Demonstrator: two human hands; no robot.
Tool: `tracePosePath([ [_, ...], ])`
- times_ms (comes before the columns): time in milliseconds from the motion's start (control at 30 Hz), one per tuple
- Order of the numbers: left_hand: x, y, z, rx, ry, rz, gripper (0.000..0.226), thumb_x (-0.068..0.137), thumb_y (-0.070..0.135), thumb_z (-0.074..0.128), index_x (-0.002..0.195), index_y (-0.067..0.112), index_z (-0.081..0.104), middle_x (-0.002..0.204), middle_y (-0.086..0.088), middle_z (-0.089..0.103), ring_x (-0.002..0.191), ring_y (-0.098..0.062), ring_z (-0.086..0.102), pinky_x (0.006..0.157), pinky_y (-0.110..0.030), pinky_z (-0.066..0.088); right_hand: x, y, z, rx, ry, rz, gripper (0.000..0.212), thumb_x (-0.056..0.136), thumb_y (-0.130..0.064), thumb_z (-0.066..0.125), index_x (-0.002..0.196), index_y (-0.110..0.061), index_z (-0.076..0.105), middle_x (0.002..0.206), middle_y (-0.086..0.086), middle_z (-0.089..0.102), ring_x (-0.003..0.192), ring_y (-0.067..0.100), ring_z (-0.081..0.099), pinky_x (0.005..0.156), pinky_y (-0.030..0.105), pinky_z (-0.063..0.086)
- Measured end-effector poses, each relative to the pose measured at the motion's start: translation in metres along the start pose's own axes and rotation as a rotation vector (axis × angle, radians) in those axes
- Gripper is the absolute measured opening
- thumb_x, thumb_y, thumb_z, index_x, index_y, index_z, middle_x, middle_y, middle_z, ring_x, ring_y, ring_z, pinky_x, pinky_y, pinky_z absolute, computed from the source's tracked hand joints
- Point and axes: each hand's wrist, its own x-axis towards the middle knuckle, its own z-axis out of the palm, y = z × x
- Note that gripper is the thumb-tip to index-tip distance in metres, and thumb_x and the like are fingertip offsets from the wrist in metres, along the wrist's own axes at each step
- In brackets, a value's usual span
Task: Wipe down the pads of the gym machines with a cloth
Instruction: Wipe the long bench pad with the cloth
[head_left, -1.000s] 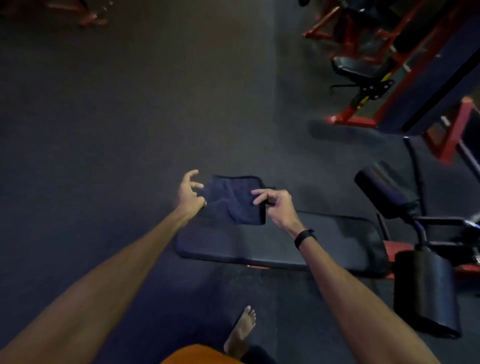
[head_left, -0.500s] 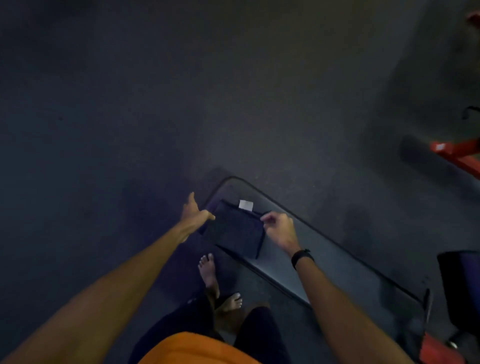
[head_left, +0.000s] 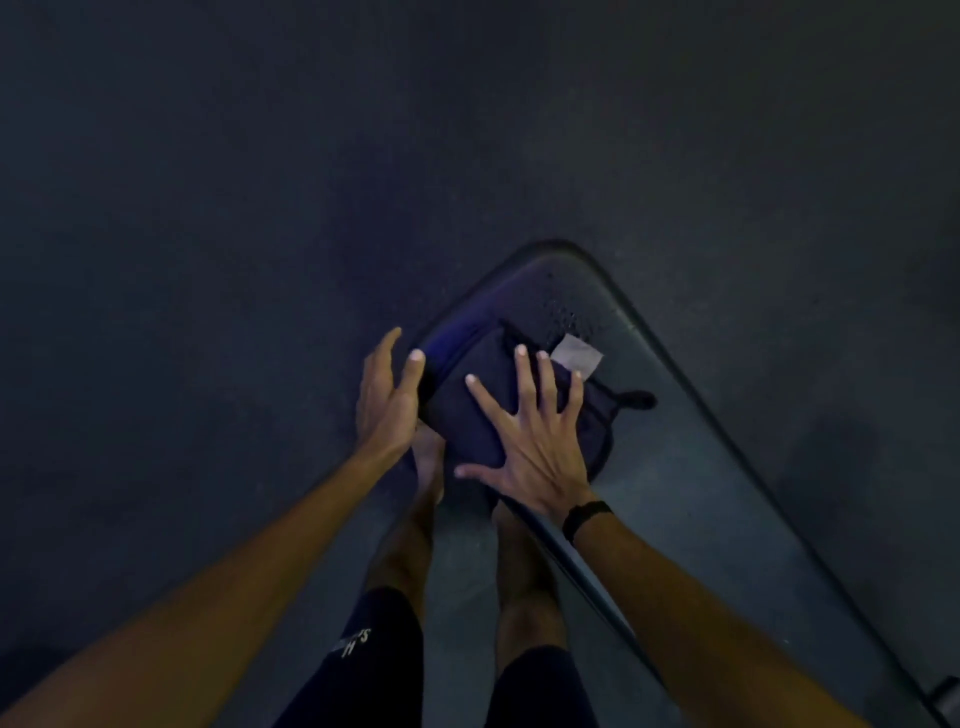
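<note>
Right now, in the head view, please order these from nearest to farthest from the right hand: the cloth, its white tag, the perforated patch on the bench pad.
1. Cloth: directly under the right hand.
2. White tag: just beyond the fingertips.
3. Perforated patch: farther, toward the bench pad's rounded end.

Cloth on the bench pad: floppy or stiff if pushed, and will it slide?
Likely floppy: the cloth lies folded with a loose corner. It probably slides easily on the smooth bench pad. Light, judging by the right hand pressing it flat.
</note>
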Motion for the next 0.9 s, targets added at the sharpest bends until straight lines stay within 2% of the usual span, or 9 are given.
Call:
tracePosePath([
  [133,0.022,-0.021,0.02,-0.161,0.027,-0.05,0.049,0.106,0.043,0.039,0.144,0.015,0.05,0.146,0.0,0.049,0.133,-0.016,0.047,0.111,-0.032,0.038,0.001,-0.003,0.015,-0.029,0.154,0.08,0.07,0.091,-0.075,0.028,0.151,-0.04,0.04,0.156,0.017,0.03,0.135,0.038,0.035,0.1,0.061,0.029],
  [267,0.033,-0.016,0.046,-0.385,0.11,-0.178,0.059,0.098,0.055,0.042,0.135,0.013,0.06,0.135,-0.005,0.061,0.125,-0.018,0.058,0.109,-0.041,0.045,-0.002,0.012,0.018,-0.021,0.133,0.128,0.071,0.081,-0.059,0.047,0.15,-0.041,0.04,0.142,0.014,0.032,0.114,0.033,0.04,0.086,0.051,0.036],
  [333,0.037,-0.005,0.057,-0.496,0.273,-0.26,0.039,0.103,0.045,0.044,0.11,0.016,0.068,0.113,-0.001,0.067,0.106,-0.011,0.063,0.1,-0.032,0.048,-0.004,0.031,0.014,0.026,0.156,0.248,0.071,0.081,-0.054,0.049,0.15,-0.041,0.037,0.136,0.015,0.033,0.109,0.033,0.04,0.085,0.051,0.037],
  [367,0.039,0.001,0.062,-0.52,0.362,-0.279,0.03,0.105,0.038,0.046,0.088,0.021,0.064,0.092,0.006,0.063,0.086,-0.003,0.059,0.085,-0.023,0.048,-0.002,0.043,0.01,0.045,0.182,0.335,0.069,0.082,-0.053,0.049,0.149,-0.041,0.036,0.135,0.016,0.034,0.109,0.033,0.04,0.086,0.052,0.037],
  [433,0.044,0.007,0.07,-0.488,0.489,-0.283,0.043,0.105,0.028,0.048,0.064,0.025,0.039,0.066,0.01,0.039,0.056,0.001,0.037,0.058,-0.023,0.034,0.015,0.066,0.001,0.053,0.234,0.508,0.066,0.086,-0.057,0.051,0.149,-0.04,0.037,0.137,0.018,0.036,0.112,0.034,0.039,0.09,0.053,0.035],
  [533,0.047,0.002,0.078,-0.475,0.527,-0.266,0.05,0.104,0.025,0.048,0.058,0.022,0.027,0.056,0.008,0.023,0.049,-0.006,0.022,0.056,-0.032,0.021,0.07,0.081,-0.013,0.056,0.305,0.648,0.064,0.094,-0.072,0.041,0.148,-0.038,0.043,0.142,0.021,0.044,0.119,0.037,0.043,0.092,0.049,0.033],
  [667,0.047,0.001,0.077,-0.366,0.538,-0.268,0.051,0.105,0.028,0.046,0.057,0.021,0.03,0.055,0.007,0.025,0.05,-0.009,0.025,0.056,-0.032,0.022,0.104,0.044,-0.013,0.06,0.315,0.521,0.063,0.096,-0.071,0.035,0.146,-0.035,0.048,0.139,0.021,0.048,0.112,0.034,0.047,0.088,0.046,0.033],
  [800,0.046,0.001,0.075,-0.354,0.526,-0.291,0.051,0.104,0.028,0.046,0.055,0.018,0.035,0.055,0.005,0.03,0.051,-0.011,0.031,0.059,-0.033,0.026,0.03,0.011,0.007,0.053,0.199,0.284,0.058,0.095,-0.058,0.05,0.148,-0.038,0.044,0.138,0.018,0.043,0.111,0.032,0.041,0.087,0.048,0.035],
  [900,0.045,0.002,0.075,-0.29,0.533,-0.256,0.053,0.105,0.029,0.044,0.054,0.019,0.033,0.053,0.005,0.028,0.048,-0.01,0.027,0.055,-0.033,0.023,-0.033,0.039,0.016,0.091,0.133,0.298,0.06,0.09,-0.054,0.047,0.148,-0.041,0.039,0.135,0.016,0.038,0.112,0.034,0.04,0.087,0.052,0.039],
])
